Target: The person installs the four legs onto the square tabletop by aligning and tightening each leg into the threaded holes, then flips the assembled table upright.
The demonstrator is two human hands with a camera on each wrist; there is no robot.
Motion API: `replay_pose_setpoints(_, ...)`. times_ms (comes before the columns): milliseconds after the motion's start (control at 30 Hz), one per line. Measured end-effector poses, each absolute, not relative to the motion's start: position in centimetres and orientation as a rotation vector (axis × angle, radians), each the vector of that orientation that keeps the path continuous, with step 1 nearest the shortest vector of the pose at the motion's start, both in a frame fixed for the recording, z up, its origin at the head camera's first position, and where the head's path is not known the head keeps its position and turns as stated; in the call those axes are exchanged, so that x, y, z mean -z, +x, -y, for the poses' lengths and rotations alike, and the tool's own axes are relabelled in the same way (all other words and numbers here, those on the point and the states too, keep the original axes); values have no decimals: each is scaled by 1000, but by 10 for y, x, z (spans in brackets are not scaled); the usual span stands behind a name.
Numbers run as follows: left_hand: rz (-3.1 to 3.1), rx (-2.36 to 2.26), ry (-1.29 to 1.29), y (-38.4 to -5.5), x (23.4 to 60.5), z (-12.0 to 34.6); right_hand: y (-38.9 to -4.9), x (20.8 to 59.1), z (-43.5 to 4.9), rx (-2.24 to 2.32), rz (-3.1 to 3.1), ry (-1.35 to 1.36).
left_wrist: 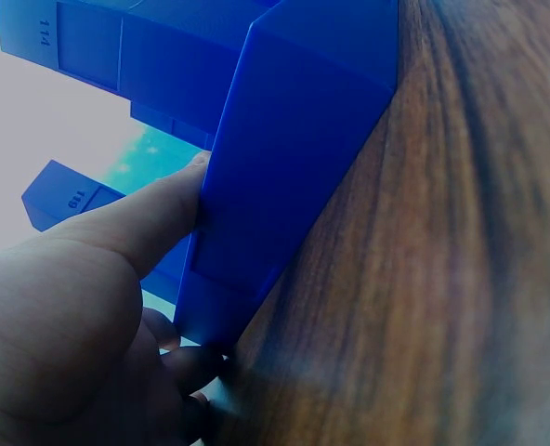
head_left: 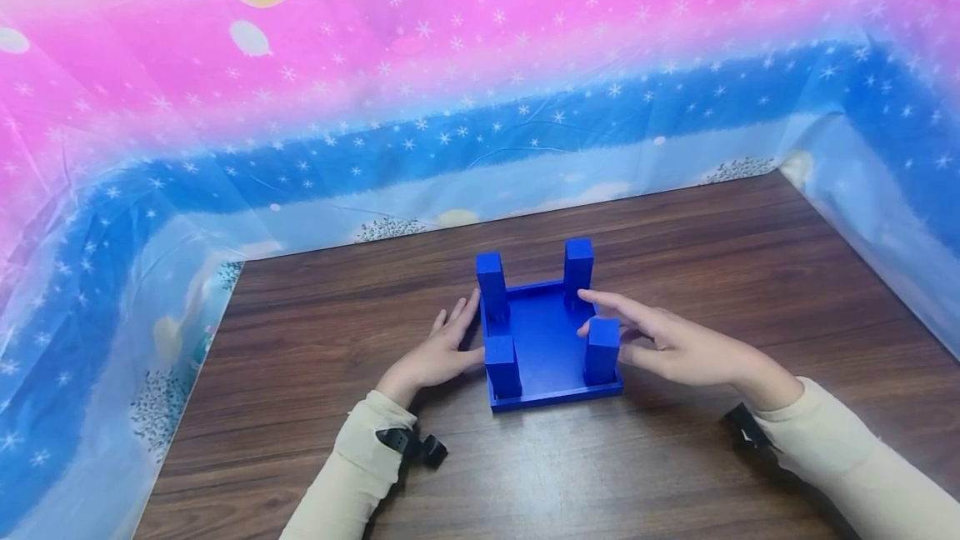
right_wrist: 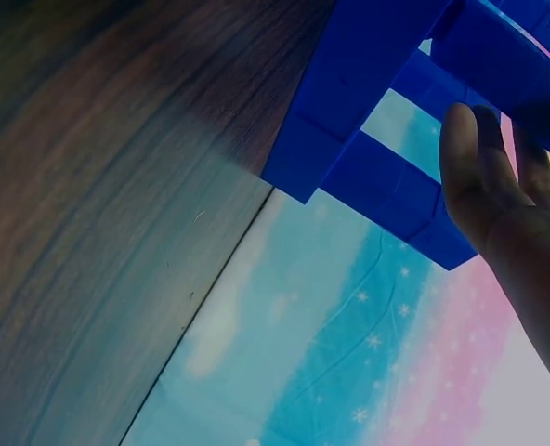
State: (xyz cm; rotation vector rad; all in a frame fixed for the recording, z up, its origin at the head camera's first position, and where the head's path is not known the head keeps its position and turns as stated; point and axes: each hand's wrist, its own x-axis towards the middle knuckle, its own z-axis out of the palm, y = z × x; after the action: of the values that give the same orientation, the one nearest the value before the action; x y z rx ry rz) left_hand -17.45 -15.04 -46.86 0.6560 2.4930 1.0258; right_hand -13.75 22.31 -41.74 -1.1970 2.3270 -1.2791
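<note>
A blue square tray (head_left: 547, 357) with low rims rests on the table, a blue post standing upright at each corner. At its left side is my left hand (head_left: 435, 354); the thumb touches the side wall (left_wrist: 275, 158) and the straight fingers reach along it towards the far corner. My right hand (head_left: 678, 348) is at the right side, fingers spread around the near right post (head_left: 602, 350), the index finger extending towards the far right post (head_left: 577, 273). Whether its fingertips touch is unclear. In the left wrist view, one post (left_wrist: 89, 46) bears the number 114 and another (left_wrist: 66, 195) 119.
The dark wood-grain table (head_left: 337, 298) extends around the tray. A pink and blue snowflake-printed cloth (head_left: 480, 123) hangs along the back and both sides of the table. Black straps with small devices (head_left: 416, 442) sit on both wrists over pale sleeves.
</note>
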Motion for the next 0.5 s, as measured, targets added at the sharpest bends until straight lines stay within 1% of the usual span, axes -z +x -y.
replay_pose_setpoints(500,-2490,-1030,647,-175,468,150,-135,414,-221,1277,-2345,-1041)
